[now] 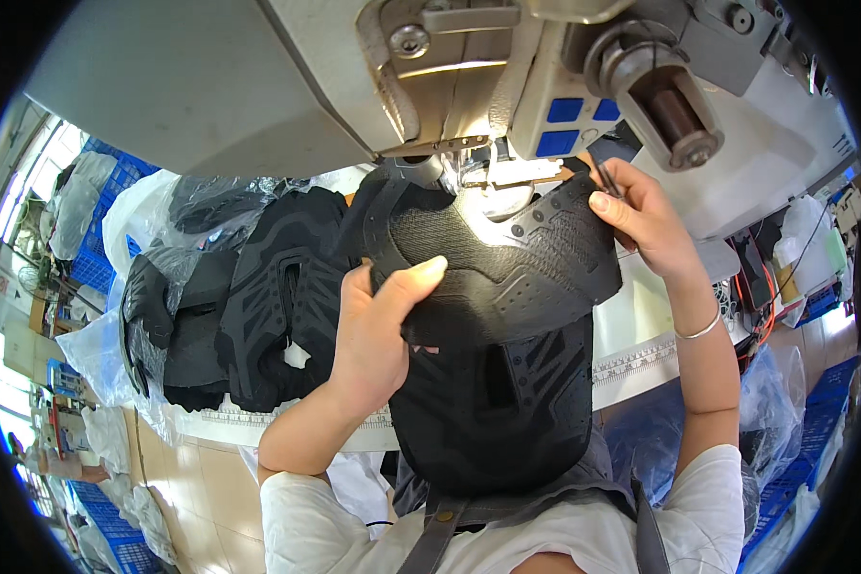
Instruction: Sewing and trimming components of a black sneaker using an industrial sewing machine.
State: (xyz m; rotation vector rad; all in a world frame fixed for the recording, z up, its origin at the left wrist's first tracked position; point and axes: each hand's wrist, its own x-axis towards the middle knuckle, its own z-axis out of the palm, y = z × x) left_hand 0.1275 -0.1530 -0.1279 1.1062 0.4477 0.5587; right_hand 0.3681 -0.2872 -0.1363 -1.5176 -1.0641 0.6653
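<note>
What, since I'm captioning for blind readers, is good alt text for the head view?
A person's left hand and right hand hold a curved black textured piece at a sewing machine. More black pieces lie to the left.

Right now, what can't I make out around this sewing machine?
All in the head view:
Left hand, most fingers: hidden behind the textured black piece.
Dark slim tool, exact kind: too small, partly covered by the right hand.
Sewing machine, top: cut off by the upper edge.
</note>
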